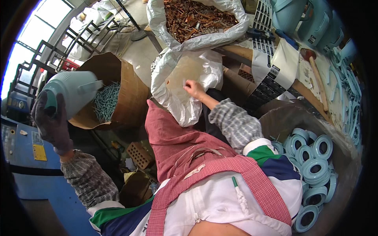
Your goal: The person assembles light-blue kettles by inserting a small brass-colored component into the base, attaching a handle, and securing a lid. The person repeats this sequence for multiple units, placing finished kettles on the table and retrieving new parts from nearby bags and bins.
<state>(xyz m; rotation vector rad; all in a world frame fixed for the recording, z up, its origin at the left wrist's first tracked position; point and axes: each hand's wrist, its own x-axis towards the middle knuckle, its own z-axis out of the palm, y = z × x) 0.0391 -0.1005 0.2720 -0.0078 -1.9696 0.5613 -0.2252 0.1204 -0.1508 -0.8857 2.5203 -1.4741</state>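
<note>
My left hand [50, 114], in a dark glove, grips a light-blue plastic jug [75, 88] by its open end. The jug lies tilted on its side over the rim of a brown cardboard drum [132, 88], which holds many thin blue plastic pieces [106, 101]. My right hand [194, 89] is bare, its fingers drawn together above a white plastic bag [165, 84] near my lap. Whatever may be between those fingertips is too small to make out. Yellowish translucent material [185, 69] shows in the bag's mouth.
A white sack [232, 33] of brown scraps stands ahead. At right, a bench carries several blue jugs [315, 27], a red-headed mallet [318, 74] and blue strips [352, 90]. Blue ring-shaped parts [315, 169] fill a lined container by my right side. A blue machine [47, 188] stands left.
</note>
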